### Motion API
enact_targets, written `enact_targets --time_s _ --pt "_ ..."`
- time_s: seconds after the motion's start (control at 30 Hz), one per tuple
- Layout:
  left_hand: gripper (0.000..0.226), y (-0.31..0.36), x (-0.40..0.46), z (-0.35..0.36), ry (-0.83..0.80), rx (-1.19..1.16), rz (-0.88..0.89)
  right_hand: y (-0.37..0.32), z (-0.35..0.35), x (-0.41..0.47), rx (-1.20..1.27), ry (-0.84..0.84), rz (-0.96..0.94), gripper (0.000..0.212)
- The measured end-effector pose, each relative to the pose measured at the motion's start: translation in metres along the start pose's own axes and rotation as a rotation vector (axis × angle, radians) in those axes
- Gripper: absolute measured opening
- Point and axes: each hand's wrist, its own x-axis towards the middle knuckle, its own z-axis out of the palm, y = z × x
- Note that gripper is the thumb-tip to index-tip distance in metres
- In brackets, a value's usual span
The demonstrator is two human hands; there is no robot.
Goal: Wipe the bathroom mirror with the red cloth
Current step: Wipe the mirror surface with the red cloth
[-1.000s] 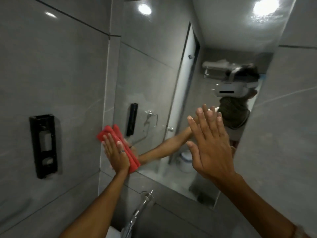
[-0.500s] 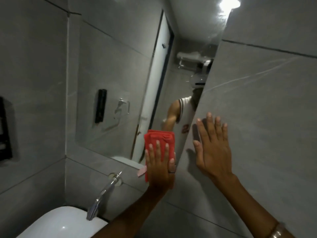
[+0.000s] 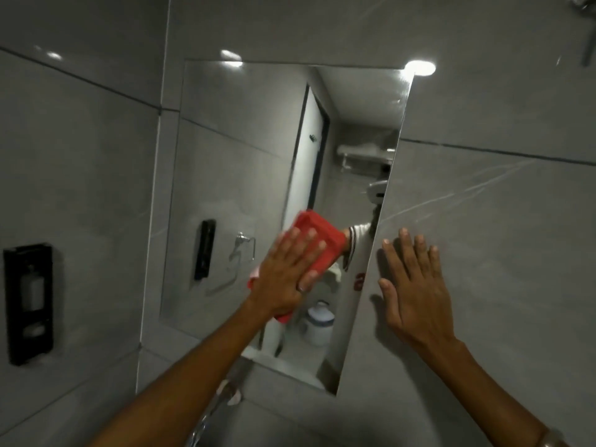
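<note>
The bathroom mirror (image 3: 238, 150) is a tall rectangle set into the grey tiled wall. My left hand (image 3: 287, 272) lies flat on the folded red cloth (image 3: 322, 237) and presses it against the mirror's lower right part. Most of the cloth is under my palm; its top end sticks out past my fingertips. My right hand (image 3: 412, 285) rests flat with fingers spread on the grey tile just right of the mirror's edge, holding nothing.
A black wall dispenser (image 3: 29, 301) hangs on the left wall. A chrome tap (image 3: 209, 414) juts out below the mirror, blurred. The grey tiled wall (image 3: 483, 221) fills the right side. A metal fitting (image 3: 583, 4) shows at the top right corner.
My left hand has slid the cloth from the mirror's left edge across to its right side, then slightly upward. My right hand moved off the glass onto the tile beside it.
</note>
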Motion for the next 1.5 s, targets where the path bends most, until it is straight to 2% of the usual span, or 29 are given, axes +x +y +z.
enact_targets --time_s 0.13,0.23,0.3,0.33,0.4,0.57,0.63,0.67,0.73,0.8,0.97,1.07,1.17,1.33,1.5 --pt "0.063 -0.069 0.07 -0.038 0.146 0.041 -0.281 0.001 -0.003 0.031 -0.004 0.063 -0.024 0.066" --pt "0.06 -0.078 0.117 -0.046 0.298 0.01 -0.697 0.011 -0.01 0.048 -0.009 0.104 -0.011 0.065" --pt "0.06 -0.068 0.134 -0.045 0.321 0.039 -0.815 0.019 -0.015 0.055 -0.019 0.12 0.003 0.065" --pt "0.06 -0.059 0.137 -0.043 0.314 0.066 -0.784 0.024 -0.017 0.055 -0.026 0.126 0.012 0.065" --pt "0.06 -0.04 0.129 -0.036 0.28 0.086 -0.597 0.03 -0.019 0.055 -0.03 0.142 0.017 0.065" --pt "0.063 0.034 0.032 0.003 -0.001 0.072 0.091 0.025 -0.016 0.025 0.04 0.128 0.025 0.064" --pt "0.062 0.05 -0.019 0.014 -0.113 0.084 0.396 0.023 -0.014 0.007 0.063 0.125 -0.01 0.063" --pt "0.062 0.051 -0.033 0.018 -0.138 0.093 0.493 0.024 -0.013 0.0 0.059 0.116 -0.036 0.062" --pt "0.058 0.046 -0.03 0.016 -0.134 0.073 0.546 0.029 -0.012 -0.008 0.048 0.111 -0.073 0.062" --pt "0.055 0.038 0.003 0.009 -0.114 0.066 0.497 0.035 -0.011 -0.003 0.036 0.114 -0.08 0.062" --pt "0.073 0.004 0.176 -0.044 -0.029 0.126 0.307 0.048 -0.022 0.043 0.032 0.181 -0.03 0.063" --pt "0.067 -0.019 0.276 -0.085 -0.031 0.174 0.295 0.053 -0.032 0.072 0.007 0.197 -0.031 0.062" --pt "0.07 -0.033 0.325 -0.108 -0.053 0.144 0.273 0.057 -0.04 0.092 -0.009 0.215 -0.041 0.062" --pt "0.07 -0.028 0.298 -0.094 -0.019 0.207 0.435 0.056 -0.039 0.088 -0.007 0.261 -0.073 0.062" --pt "0.061 -0.011 0.194 -0.054 -0.064 0.188 0.675 0.045 -0.031 0.058 0.018 0.238 -0.092 0.063"
